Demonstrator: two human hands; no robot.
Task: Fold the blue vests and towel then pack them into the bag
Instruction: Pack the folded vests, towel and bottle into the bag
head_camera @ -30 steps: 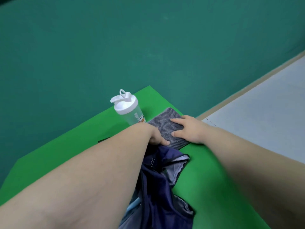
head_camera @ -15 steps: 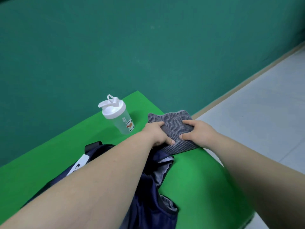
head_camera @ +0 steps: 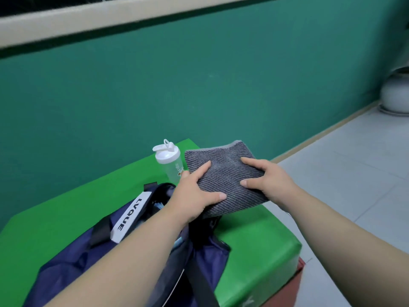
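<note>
Holds the folded grey towel (head_camera: 223, 173) clear of the green worktop (head_camera: 254, 240), pinched from both sides. Clamps its left edge in the left grip (head_camera: 194, 196), with thumb and one finger on top and at least one fingertip showing below the edge. Clamps its right edge in the right grip (head_camera: 267, 180), with thumb and forefinger on top and the other fingers hidden under the cloth.

Hangs above the far right corner of the worktop, just beside the white-capped bottle (head_camera: 169, 160) and just beyond the navy bag (head_camera: 73, 260). Runs its long axis away from the body, with the near end over the bag's dark rim. Puts the bag's mouth down and to the left of the towel, beneath the left wrist, so nearer the left grip than the right.

Calls, on this reading, for a short draw back and down toward the body, near end first, with the left grip steering into the opening and the right grip following. Risks snagging on the black strap (head_camera: 98, 232) across the bag, or knocking the bottle with the left knuckles. Cannot judge the width of the opening, nor confirm any vests inside.
</note>
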